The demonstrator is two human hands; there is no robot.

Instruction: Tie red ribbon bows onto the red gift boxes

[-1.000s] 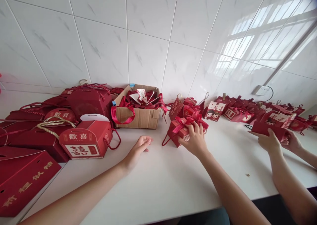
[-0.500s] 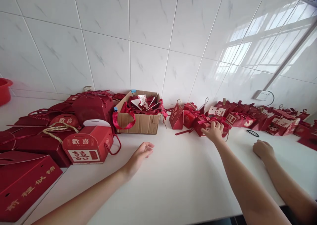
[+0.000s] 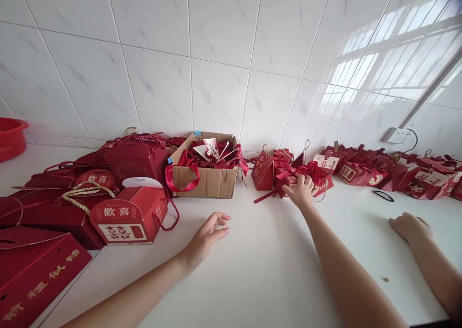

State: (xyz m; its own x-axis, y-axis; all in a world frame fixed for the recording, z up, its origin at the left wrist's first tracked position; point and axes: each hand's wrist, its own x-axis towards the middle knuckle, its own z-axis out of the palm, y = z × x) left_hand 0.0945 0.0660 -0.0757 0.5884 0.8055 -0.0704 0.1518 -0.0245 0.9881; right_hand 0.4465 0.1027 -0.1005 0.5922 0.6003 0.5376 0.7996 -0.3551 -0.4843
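Note:
My left hand (image 3: 207,234) hovers over the white table in front of the cardboard box (image 3: 204,182). Its fingers are loosely curved, the thumb stands apart, and it holds nothing. Farther right, my right hand (image 3: 302,193) is closed over a small red gift box (image 3: 284,179) with ribbon bows on top; the fingers partly hide its front. Close by on the left stands an upright, pointed red box (image 3: 262,170) with a cord loop. Red ribbons and printed white cards (image 3: 211,148) fill the cardboard box.
Large red handled boxes (image 3: 126,217) crowd the left side. Many small red favor boxes (image 3: 386,169) line the back right, near a power socket (image 3: 397,135) and a black hair tie (image 3: 383,196). Another person's hand (image 3: 411,227) rests at the right. A red basin (image 3: 12,140) stands far left.
My right hand has shifted left along with the small gift box, closer to the pointed box. My left hand has opened slightly. The other person's hand has moved right.

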